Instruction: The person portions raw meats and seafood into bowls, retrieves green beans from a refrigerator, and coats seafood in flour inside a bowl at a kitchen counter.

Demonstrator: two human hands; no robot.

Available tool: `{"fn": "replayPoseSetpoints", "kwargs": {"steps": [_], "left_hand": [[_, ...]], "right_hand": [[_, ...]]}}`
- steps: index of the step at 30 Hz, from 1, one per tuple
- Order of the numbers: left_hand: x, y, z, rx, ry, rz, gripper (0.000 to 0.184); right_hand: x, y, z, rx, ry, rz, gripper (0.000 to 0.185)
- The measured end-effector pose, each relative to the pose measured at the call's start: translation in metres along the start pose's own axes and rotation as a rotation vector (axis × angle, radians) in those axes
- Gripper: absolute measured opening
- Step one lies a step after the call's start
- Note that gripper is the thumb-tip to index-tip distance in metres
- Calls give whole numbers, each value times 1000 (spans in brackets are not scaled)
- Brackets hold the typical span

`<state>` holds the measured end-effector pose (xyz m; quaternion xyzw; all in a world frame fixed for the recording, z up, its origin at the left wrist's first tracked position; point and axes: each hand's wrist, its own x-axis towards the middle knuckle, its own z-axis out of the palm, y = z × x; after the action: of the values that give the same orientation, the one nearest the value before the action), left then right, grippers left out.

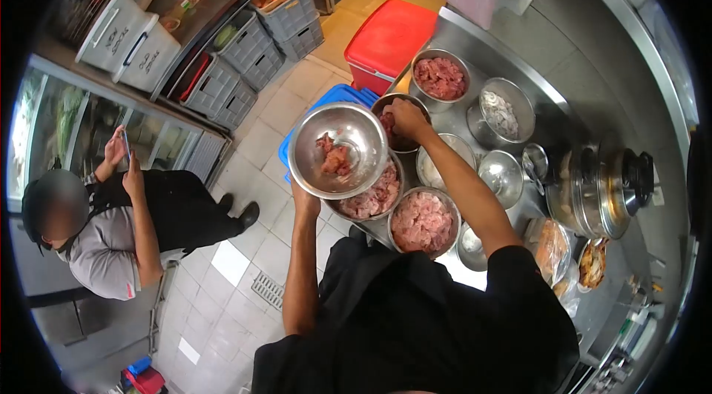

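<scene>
A shiny steel mixing bowl [300, 146] with several pieces of dark red meat [335, 158] at its bottom is held up by my left hand [305, 200]. Its fingers are mostly hidden under the bowl. My right hand [410, 120] reaches down into a steel pot [423, 106] of dark red meat, fingers curled into the meat [388, 123]; the fingertips are hidden. Partly under the held bowl stands a container of pale pink meat [374, 195]. Closer to me is another bowl of pink meat pieces [423, 221].
A pot of red meat [440, 77] and a pot of whitish food [500, 114] stand farther back. Steel bowls [500, 177] and stacked pots [593, 194] are at right. A red cooler [389, 37] stands beyond the counter. Another person [111, 238] holds a phone at left.
</scene>
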<state>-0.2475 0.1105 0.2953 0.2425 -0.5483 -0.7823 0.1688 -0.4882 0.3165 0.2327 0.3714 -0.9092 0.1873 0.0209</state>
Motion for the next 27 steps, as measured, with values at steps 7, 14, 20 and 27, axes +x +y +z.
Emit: {"fn": "replayPoseSetpoints", "kwargs": {"steps": [7, 14, 20, 27], "left_hand": [[31, 4, -27, 102, 5, 153, 42], [74, 24, -3, 116, -143, 165, 40], [88, 11, 27, 49, -383, 122, 43], [98, -9, 15, 83, -438, 99, 45]], "right_hand": [[12, 13, -42, 221, 95, -86, 24], [20, -60, -178, 693, -39, 106, 28], [34, -134, -190, 520, -273, -70, 34], [7, -154, -169, 497, -98, 135, 26]]}}
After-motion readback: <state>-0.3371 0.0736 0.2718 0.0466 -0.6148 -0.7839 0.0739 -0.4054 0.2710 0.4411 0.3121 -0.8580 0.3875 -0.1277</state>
